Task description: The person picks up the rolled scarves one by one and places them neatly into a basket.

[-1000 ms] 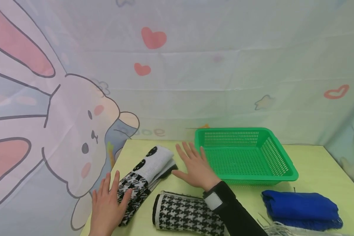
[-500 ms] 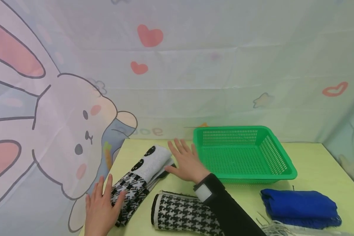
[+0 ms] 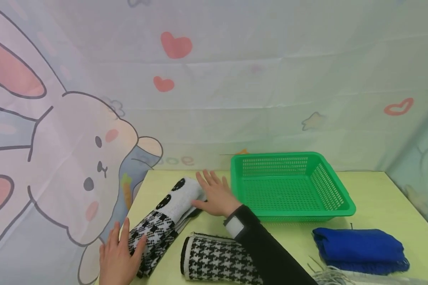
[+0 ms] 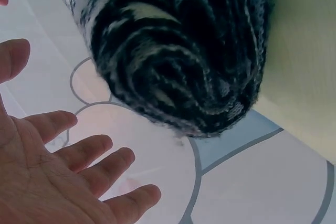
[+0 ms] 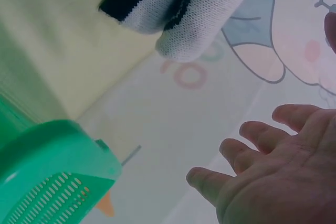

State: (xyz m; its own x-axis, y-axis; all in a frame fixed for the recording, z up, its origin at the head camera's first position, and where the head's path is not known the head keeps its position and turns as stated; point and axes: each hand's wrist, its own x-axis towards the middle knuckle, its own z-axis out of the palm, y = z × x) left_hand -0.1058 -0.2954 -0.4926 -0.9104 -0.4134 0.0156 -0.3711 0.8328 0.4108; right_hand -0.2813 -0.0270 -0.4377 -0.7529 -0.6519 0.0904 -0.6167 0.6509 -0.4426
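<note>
A folded black-and-white knit scarf [image 3: 164,221], checked at the near end and white with black ovals at the far end, lies slanted on the table's left side. My left hand [image 3: 119,253], fingers spread, is beside its near end; in the left wrist view that coiled scarf end [image 4: 173,72] stands apart from the hand [image 4: 68,177]. Over the far end reaches my right hand [image 3: 217,196], fingers also extended. From the right wrist, the scarf's white end [image 5: 194,24] shows clear of that hand [image 5: 278,166]. Neither hand holds anything.
A green plastic basket [image 3: 292,215] stands at the back of the pale yellow table [image 3: 378,206]. In front lies a houndstooth knit bundle [image 3: 217,257], partly behind my right sleeve. A folded blue cloth [image 3: 360,247] and pale fringe [image 3: 333,275] lie front right. A printed backdrop [image 3: 235,79] hangs behind.
My right hand has moved left, from beside the basket to over the scarf's far end. My left hand has shifted slightly left and down. The whole view has drifted a little.
</note>
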